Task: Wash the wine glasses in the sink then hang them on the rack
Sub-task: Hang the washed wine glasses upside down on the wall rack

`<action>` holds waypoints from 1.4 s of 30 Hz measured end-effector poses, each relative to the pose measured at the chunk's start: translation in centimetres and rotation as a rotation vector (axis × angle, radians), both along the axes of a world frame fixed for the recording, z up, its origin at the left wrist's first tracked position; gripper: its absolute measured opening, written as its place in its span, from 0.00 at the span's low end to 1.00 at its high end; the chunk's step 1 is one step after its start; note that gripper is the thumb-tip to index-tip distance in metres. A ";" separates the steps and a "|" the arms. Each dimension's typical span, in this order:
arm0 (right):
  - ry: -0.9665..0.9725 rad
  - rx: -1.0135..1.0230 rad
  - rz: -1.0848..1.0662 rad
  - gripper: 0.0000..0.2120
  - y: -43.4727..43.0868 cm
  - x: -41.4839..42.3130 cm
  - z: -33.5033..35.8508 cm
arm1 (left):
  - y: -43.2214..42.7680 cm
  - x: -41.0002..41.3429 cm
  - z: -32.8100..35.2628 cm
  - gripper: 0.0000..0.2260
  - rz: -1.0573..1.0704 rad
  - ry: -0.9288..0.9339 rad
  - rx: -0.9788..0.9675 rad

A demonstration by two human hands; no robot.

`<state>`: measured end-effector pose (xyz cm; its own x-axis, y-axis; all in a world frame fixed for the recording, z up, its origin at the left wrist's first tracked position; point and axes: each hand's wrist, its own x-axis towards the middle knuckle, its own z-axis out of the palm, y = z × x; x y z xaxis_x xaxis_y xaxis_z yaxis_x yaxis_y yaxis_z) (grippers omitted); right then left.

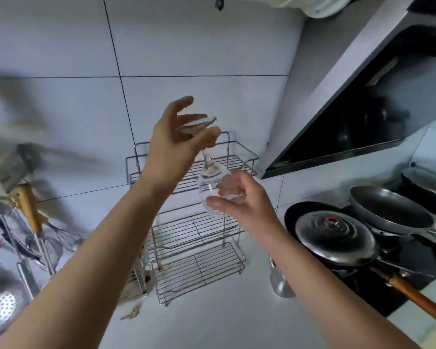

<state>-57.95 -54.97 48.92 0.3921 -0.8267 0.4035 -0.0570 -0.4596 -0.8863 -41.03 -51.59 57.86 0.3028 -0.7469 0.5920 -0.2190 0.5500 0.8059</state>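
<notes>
Washing seems finished for this wine glass (210, 183): it is out of the sink, which is not in view, and is held upside down in the air in front of the top shelf of the rack (199, 270). It is not yet hung, and no glass shows on the rack's shelves or rails. On the counter just right of the rack's foot stands a clear object (279, 283) that may be a second glass; it is too blurred to tell. So, judging from this, the hanging step is in hand and at least this glass is left to place.

The left hand (176, 139) is raised above the rack's top rail, arm stretched forward. Its fingers are loosely spread and hold the blurred foot of the glass between them, with the stem dropping down from under the palm. The right hand (244, 200) is lower, in front of the rack's upper shelves, palm turned inward. Its thumb and curled fingers cup the bowl near its rim, steadying it.
</notes>
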 end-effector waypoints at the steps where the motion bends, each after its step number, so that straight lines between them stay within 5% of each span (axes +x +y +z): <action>1: -0.037 -0.002 0.000 0.29 -1.5 0.2 0.8 | -1.2 0.1 0.6 0.33 0.006 0.059 0.006; 4: -0.074 -0.015 0.033 0.26 -5.9 0.8 2.9 | -4.2 0.0 1.2 0.31 0.097 0.142 0.096; 8: -0.021 -0.037 0.128 0.31 -11.3 0.9 4.5 | -7.4 -1.5 1.1 0.01 0.231 -0.031 0.132; 14: 0.149 -0.119 0.162 0.31 -16.9 0.0 4.9 | -12.2 -2.1 1.6 0.05 0.310 -0.028 0.225; 20: 0.379 -0.361 -0.009 0.45 -20.2 -2.1 4.2 | -16.5 -2.2 1.4 0.06 0.456 -0.128 0.254; 23: 0.584 -0.282 -0.026 0.57 -21.1 -2.8 2.8 | -18.0 -2.1 0.9 0.07 0.548 -0.242 0.307; 27: 0.583 -0.155 0.016 0.64 -21.7 -3.0 1.4 | -19.8 -2.2 -0.2 0.09 0.602 -0.335 0.384; 42: 0.526 -0.206 -0.041 0.53 -22.0 -2.6 0.7 | -25.1 -3.2 -2.6 0.19 0.646 -0.418 0.503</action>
